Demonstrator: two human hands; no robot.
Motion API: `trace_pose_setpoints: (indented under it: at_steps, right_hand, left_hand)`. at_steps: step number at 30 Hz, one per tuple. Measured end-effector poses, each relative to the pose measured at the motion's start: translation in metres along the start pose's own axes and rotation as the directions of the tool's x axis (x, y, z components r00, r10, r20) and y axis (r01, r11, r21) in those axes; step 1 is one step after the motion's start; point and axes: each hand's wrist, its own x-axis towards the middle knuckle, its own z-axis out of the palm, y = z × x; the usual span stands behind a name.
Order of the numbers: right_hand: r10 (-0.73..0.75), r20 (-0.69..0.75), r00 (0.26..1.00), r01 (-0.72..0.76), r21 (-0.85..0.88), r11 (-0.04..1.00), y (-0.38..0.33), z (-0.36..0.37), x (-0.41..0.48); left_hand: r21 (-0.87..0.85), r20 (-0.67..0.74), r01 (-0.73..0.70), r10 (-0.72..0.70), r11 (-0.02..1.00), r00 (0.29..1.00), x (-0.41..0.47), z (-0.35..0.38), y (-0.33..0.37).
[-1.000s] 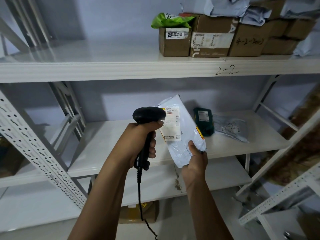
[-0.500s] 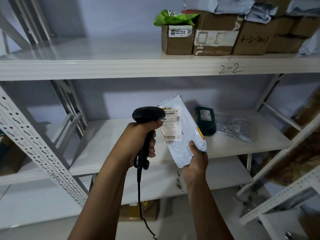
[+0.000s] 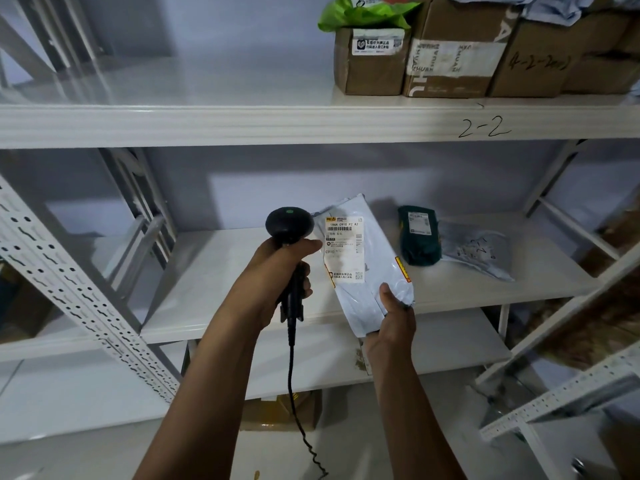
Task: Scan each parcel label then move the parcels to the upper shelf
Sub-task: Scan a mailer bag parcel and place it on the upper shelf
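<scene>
A: Two forearms come up from the bottom edge. Nearest we have the coiled cable, which runs out of frame at the bottom. Behind it sits a low cardboard box, partly hidden by the left forearm.

B: Left hand?

A: Its fingers are wrapped round the scanner handle, with the thumb up by the head. We see a green dot on top.

B: And the right hand?

A: It pinches the lower corner of the grey parcel, thumb on the front. The fingers are hidden behind it. The parcel is held tilted in the air in front of the middle shelf. Its label faces us, just beside the scanner head.

B: Can we read the label?

A: We read "C910"; the small print is too blurred.

B: Farther back?

A: A dark green parcel and a pale bag lie on the middle shelf. We cannot tell whether they touch. The upper shelf, marked "2-2", carries brown boxes and a green bag, all cut off at the top edge.
</scene>
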Motion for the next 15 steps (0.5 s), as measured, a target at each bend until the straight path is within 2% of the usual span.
trace_pose_setpoints:
  at_steps: [6, 9, 12, 15]
  right_hand:
    - [0.012, -0.035, 0.999, -0.013, -0.027, 1.000, 0.016, 0.012, 0.014]
    - [0.018, -0.080, 0.997, -0.022, -0.049, 0.999, 0.034, 0.021, 0.023]
    - [0.064, -0.105, 0.992, -0.066, -0.008, 0.998, 0.054, 0.026, 0.028]
    - [0.103, -0.109, 0.989, -0.100, 0.037, 0.994, 0.071, 0.028, 0.031]
  left_hand:
    - [0.059, -0.073, 0.053, -0.049, 0.997, 0.996, 0.054, -0.021, -0.029]
    - [-0.092, -0.149, 0.010, -0.024, 0.996, 0.988, 0.079, -0.025, -0.038]
    - [-0.261, -0.260, -0.010, -0.060, 0.965, 0.964, 0.102, -0.026, -0.043]
    - [-0.294, -0.315, 0.019, -0.115, 0.956, 0.942, 0.132, -0.036, -0.061]
